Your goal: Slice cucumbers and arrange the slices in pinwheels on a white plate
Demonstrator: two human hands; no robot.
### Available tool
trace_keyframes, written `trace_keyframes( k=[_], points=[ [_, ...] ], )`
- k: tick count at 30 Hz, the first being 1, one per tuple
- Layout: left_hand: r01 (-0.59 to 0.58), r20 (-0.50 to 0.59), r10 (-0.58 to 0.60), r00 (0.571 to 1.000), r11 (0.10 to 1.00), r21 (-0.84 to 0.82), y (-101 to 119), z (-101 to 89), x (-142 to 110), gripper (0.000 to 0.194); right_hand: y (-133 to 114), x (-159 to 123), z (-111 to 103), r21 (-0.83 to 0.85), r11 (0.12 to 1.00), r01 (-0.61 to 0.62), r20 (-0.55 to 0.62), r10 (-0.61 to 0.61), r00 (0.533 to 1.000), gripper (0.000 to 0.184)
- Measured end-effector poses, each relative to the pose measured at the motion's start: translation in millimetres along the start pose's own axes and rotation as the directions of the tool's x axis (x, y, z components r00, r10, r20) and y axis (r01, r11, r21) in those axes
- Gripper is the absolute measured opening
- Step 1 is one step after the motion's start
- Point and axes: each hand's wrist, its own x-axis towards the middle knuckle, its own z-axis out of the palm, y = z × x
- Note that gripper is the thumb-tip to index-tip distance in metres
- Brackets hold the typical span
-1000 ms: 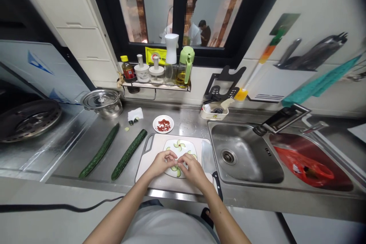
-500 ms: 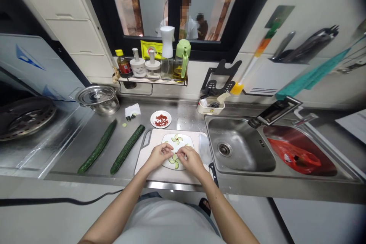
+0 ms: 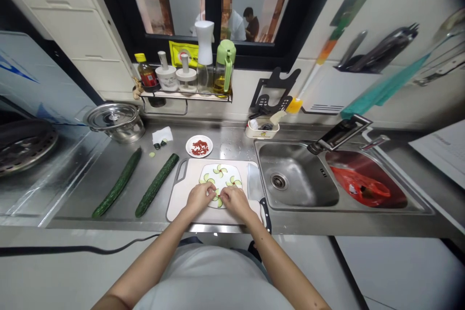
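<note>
– Where do we have the white, square-like plate (image 3: 222,182)?
– We have it on the pale, flat cutting board (image 3: 177,203), below our two hands. On it, thin green-edged slices (image 3: 220,170) form curved, flower-like groups with small red centres.
– And how are our fingers?
– On our left hand (image 3: 198,197) they are bent and narrow, above the near group. On our right hand (image 3: 235,200) they are narrow also, just beside. We cannot tell if the tips meet or hold something.
– What do we see around?
– At the board's right side lies a broad steel knife (image 3: 255,180) with black handle. Behind the board is a round white dish (image 3: 188,147) with red pieces (image 3: 199,147); to the left, two long dark green cucumbers (image 3: 157,185).
</note>
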Motion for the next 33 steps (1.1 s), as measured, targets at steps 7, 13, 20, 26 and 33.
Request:
trace_keyframes(
  k=[7, 13, 20, 26, 33],
  points=[
    [0.017, 0.025, -0.02, 0.999, 0.993, 0.116, 4.4, 7.7, 3.7, 0.01, -0.7, 1.2, 4.8, -0.052, 0.998, -0.022, 0.026, 0.023, 0.999, 0.02],
    [0.018, 0.034, -0.022, 0.999, 0.991, 0.134, 7.4, 8.7, 2.5, 0.01, -2.8, 1.9, 4.9, -0.093, 0.996, -0.013, 0.046, 0.017, 0.999, 0.022],
    [-0.009, 0.021, 0.005, 1.0, 0.983, 0.183, 6.3, 14.8, 4.0, 0.009, -7.2, 1.9, 2.6, -0.122, 0.992, -0.021, 0.054, 0.027, 0.998, 0.021],
    [-0.005, 0.031, 0.0, 1.0, 0.984, 0.177, 5.3, 15.5, 4.3, 0.008, -9.2, 2.3, -1.2, -0.072, 0.996, -0.06, 0.061, 0.064, 0.996, 0.017],
    [-0.006, 0.018, 0.003, 1.0, 0.981, 0.192, 6.2, 15.8, 4.9, 0.008, -9.8, 5.4, 0.1, -0.077, 0.994, -0.079, 0.056, 0.084, 0.995, 0.018]
  ],
)
